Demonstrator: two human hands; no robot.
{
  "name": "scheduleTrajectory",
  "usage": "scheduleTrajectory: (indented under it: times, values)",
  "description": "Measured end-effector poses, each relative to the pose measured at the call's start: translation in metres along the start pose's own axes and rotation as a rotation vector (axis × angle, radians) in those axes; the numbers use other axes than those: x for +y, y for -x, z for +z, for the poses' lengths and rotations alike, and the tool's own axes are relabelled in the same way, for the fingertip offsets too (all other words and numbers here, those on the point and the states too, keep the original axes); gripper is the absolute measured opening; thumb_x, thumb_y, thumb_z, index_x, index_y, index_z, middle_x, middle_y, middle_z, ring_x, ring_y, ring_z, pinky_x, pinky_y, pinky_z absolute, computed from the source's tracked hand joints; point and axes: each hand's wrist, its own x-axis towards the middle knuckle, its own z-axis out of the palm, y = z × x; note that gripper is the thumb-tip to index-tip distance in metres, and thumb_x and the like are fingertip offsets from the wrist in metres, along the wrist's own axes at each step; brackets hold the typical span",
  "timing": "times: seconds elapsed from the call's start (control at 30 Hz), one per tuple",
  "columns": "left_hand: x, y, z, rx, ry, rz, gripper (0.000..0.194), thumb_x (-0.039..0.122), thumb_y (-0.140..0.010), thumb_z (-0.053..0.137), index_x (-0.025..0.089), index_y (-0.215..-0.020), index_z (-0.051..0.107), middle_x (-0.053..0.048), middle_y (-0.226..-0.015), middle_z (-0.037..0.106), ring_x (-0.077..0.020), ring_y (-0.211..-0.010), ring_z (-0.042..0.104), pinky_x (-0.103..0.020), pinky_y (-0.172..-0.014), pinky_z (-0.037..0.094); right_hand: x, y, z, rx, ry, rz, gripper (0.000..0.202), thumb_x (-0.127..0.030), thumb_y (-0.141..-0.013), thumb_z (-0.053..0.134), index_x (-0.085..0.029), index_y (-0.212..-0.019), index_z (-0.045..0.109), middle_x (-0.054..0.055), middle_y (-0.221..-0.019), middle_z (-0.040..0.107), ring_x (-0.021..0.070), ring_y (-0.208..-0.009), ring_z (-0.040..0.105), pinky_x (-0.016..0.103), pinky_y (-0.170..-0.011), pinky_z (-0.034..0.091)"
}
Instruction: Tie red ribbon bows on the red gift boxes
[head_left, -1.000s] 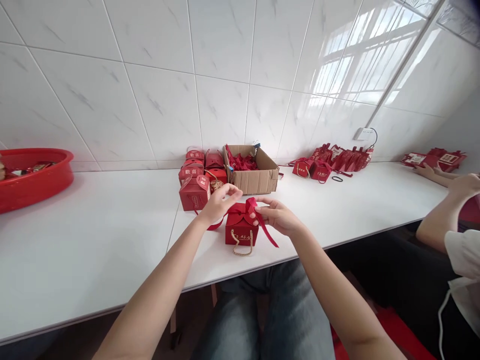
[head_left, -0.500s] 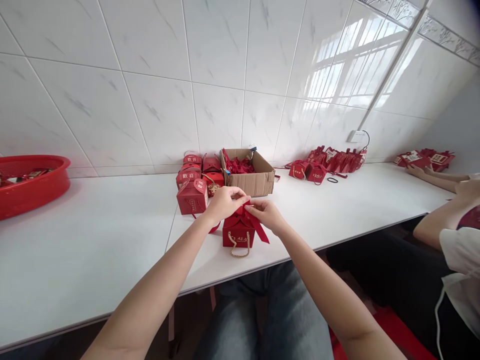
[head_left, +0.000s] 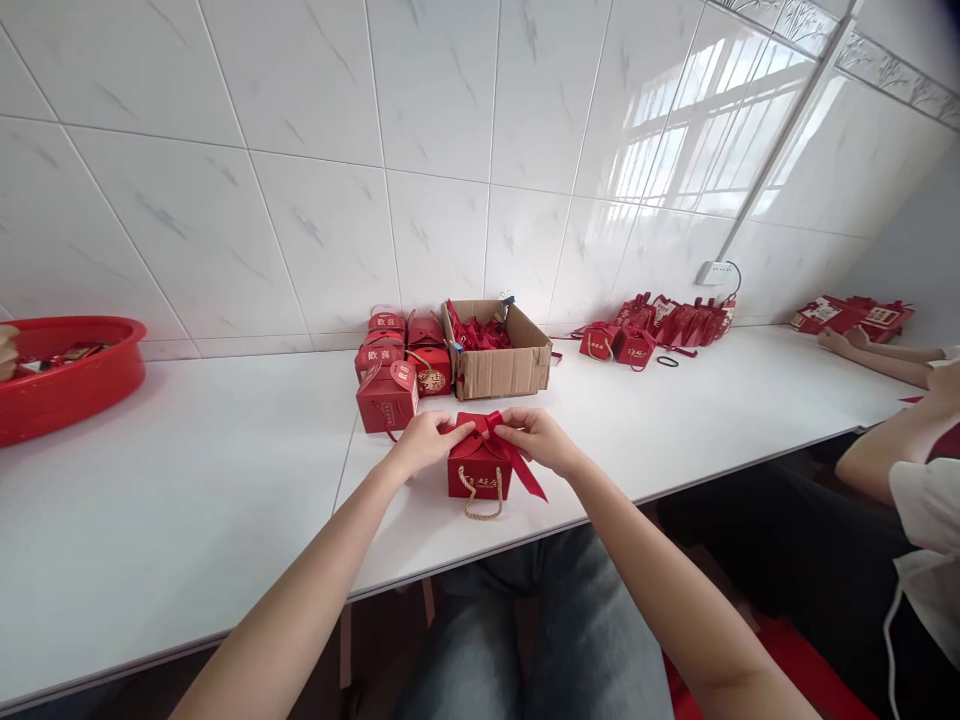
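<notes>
A small red gift box (head_left: 480, 482) with a gold rope handle (head_left: 481, 512) stands upright near the table's front edge. Across its top runs a red ribbon (head_left: 529, 478), knotted or looped at the middle, with one tail hanging down the right side. My left hand (head_left: 424, 440) pinches the ribbon at the upper left of the box. On the right, my right hand (head_left: 541, 438) has thumb and finger closed on the ribbon beside the knot. The exact shape of the knot is partly hidden by my fingers.
Behind the box stands a cardboard box (head_left: 504, 374) of red ribbons. Several red gift boxes (head_left: 386, 400) are stacked to its left, and more red boxes (head_left: 634, 345) sit at right. A red basin (head_left: 82, 380) is far left. A co-worker's hand (head_left: 834, 342) touches boxes at far right.
My hands have moved apart and a little lower, the left one outward to the left. The ribbon at the box's top is drawn closer to the lid.
</notes>
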Motion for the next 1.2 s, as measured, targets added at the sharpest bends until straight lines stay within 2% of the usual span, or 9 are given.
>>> scheduleTrajectory:
  times: [0.1,0.3,0.43,0.6,0.73,0.87,1.0,1.1,1.2]
  values:
    - [0.001,0.001,0.001,0.039,0.009,0.051,0.048,0.054,-0.08,0.05,0.019,-0.057,0.027,0.004,-0.056,0.031,-0.0115,-0.053,0.031,-0.025,-0.051,0.024,0.002,0.001,-0.002,-0.013,0.036,0.001,0.025,-0.04,-0.077,0.062,-0.016,-0.084,0.065,0.002,-0.075,0.066,0.0083,-0.052,0.049,0.022,-0.047,0.033]
    - [-0.001,0.002,0.002,0.083,-0.003,0.095,0.044,0.051,-0.082,0.048,0.019,-0.057,0.03,0.004,-0.055,0.034,-0.0119,-0.053,0.033,-0.026,-0.052,0.026,-0.002,0.002,-0.001,-0.022,0.053,-0.05,0.015,-0.029,-0.08,0.057,-0.015,-0.082,0.063,0.005,-0.083,0.068,0.0136,-0.073,0.061,0.025,-0.065,0.045]
    - [0.005,0.003,0.003,0.072,-0.019,0.148,0.041,0.048,-0.083,0.048,0.019,-0.058,0.033,0.003,-0.056,0.039,-0.0124,-0.055,0.037,-0.026,-0.052,0.028,-0.011,-0.003,0.004,0.068,0.157,0.028,0.015,-0.025,-0.082,0.049,-0.016,-0.083,0.061,0.005,-0.08,0.069,0.014,-0.067,0.061,0.025,-0.059,0.044]
    - [0.023,-0.002,-0.018,-0.092,0.104,0.146,0.035,0.05,-0.076,0.06,0.019,-0.065,0.045,0.003,-0.058,0.046,-0.0101,-0.048,0.041,-0.024,-0.044,0.031,-0.02,-0.013,0.013,0.207,0.395,0.013,0.014,-0.02,-0.073,0.054,-0.015,-0.063,0.062,0.004,-0.065,0.064,0.0142,-0.059,0.052,0.026,-0.054,0.037]
    - [0.042,-0.019,-0.037,-0.261,0.275,0.083,0.033,0.045,-0.071,0.068,0.02,-0.08,0.05,0.002,-0.063,0.055,-0.0092,-0.046,0.046,-0.023,-0.044,0.036,-0.024,-0.011,0.014,0.143,0.406,-0.023,0.016,-0.019,-0.071,0.052,-0.016,-0.062,0.064,0.001,-0.06,0.062,0.0126,-0.058,0.048,0.025,-0.055,0.036]
    - [0.068,-0.032,-0.038,-0.361,0.333,0.044,0.03,0.039,-0.071,0.069,0.018,-0.087,0.054,-0.003,-0.071,0.063,-0.0139,-0.059,0.058,-0.028,-0.056,0.045,-0.025,-0.006,0.013,0.04,0.382,-0.051,0.018,-0.03,-0.076,0.055,-0.017,-0.069,0.066,0.0,-0.062,0.06,0.0122,-0.056,0.047,0.025,-0.054,0.035]
    - [0.089,-0.041,-0.035,-0.472,0.422,0.011,0.031,0.04,-0.074,0.067,0.017,-0.093,0.057,-0.007,-0.08,0.067,-0.0168,-0.067,0.062,-0.03,-0.061,0.047,-0.024,-0.007,0.016,0.122,0.374,-0.013,0.025,-0.034,-0.08,0.057,-0.017,-0.064,0.064,0.005,-0.068,0.065,0.0156,-0.062,0.054,0.028,-0.06,0.04]
    - [0.089,-0.051,-0.031,-0.387,0.545,0.026,0.043,0.045,-0.076,0.065,0.02,-0.11,0.054,-0.009,-0.096,0.067,-0.0193,-0.084,0.064,-0.03,-0.068,0.048,-0.023,-0.01,0.017,0.098,0.348,0.005,0.023,-0.027,-0.082,0.057,-0.016,-0.063,0.065,0.007,-0.074,0.069,0.0174,-0.068,0.059,0.029,-0.067,0.043]
    - [0.072,-0.054,-0.026,-0.138,0.456,0.001,0.047,0.05,-0.077,0.062,0.021,-0.113,0.054,-0.01,-0.106,0.065,-0.0212,-0.092,0.062,-0.032,-0.072,0.048,-0.021,-0.011,0.015,0.07,0.371,0.001,0.026,-0.027,-0.083,0.056,-0.016,-0.061,0.065,0.006,-0.07,0.068,0.017,-0.066,0.059,0.029,-0.066,0.043]
